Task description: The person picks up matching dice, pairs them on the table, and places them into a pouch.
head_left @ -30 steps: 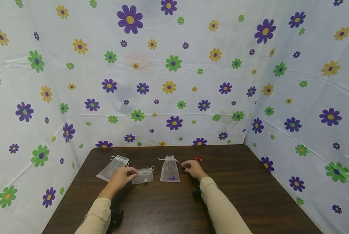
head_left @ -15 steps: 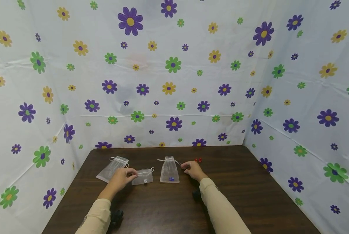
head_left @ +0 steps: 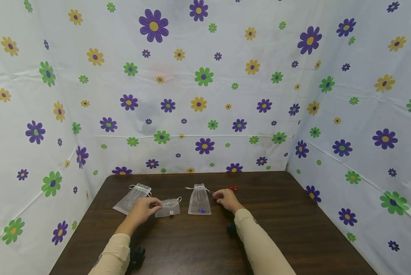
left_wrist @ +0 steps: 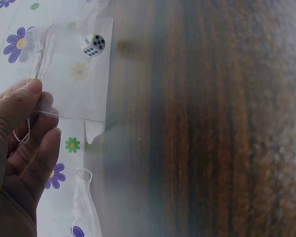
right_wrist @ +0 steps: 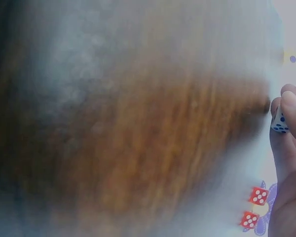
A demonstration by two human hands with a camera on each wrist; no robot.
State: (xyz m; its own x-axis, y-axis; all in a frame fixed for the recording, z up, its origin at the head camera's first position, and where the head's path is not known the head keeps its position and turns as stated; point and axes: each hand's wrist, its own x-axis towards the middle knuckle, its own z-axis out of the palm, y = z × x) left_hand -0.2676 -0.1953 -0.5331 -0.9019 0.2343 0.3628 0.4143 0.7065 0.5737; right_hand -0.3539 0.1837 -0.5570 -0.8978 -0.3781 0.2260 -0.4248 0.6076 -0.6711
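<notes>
Between thumb and fingers, my left hand (head_left: 143,210) pinches the gathered top of a small sheer drawstring pouch (head_left: 162,211). A white die with black dots (left_wrist: 93,45) shows in the pouch's lower part in the left wrist view. To the right, my right hand (head_left: 228,200) is raised over the table, pinching a white die with blue dots (right_wrist: 279,123) at its fingertips. A second sheer pouch (head_left: 199,196) lies between the hands with blue dice (head_left: 202,210) inside, its drawstring reaching toward the right fingertips. Two red dice (right_wrist: 259,196) lie just beyond the right hand.
A larger sheer pouch (head_left: 131,198) lies at the table's back left, partly behind the left hand. Flower-print cloth (head_left: 205,114) hangs behind the dark wooden table (head_left: 188,244) and along both sides.
</notes>
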